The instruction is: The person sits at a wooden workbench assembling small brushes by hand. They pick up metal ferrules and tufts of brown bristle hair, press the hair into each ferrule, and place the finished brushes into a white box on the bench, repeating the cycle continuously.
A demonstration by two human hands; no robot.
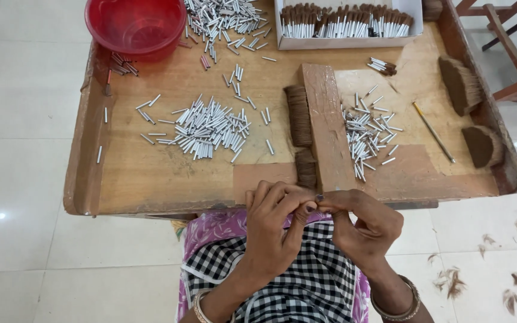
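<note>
My left hand (273,227) and my right hand (363,224) meet at the near edge of a wooden tray table (151,173), over my checked lap cloth. Their fingertips pinch a small tuft of brown fibre (319,197) between them; whether a tube is in it is too small to tell. Just beyond my hands lie brown fibre bundles (299,116) beside an upright wooden block (325,125). Loose silver tubes lie in a pile on the left (207,128) and a smaller pile on the right (366,134).
A red plastic bowl (134,24) stands at the far left corner. A white box (348,24) of fibre-filled tubes sits at the back. Fibre wads (461,84) and a thin stick (433,131) lie at the right. Wooden chair legs (513,42) and floor scraps are further right.
</note>
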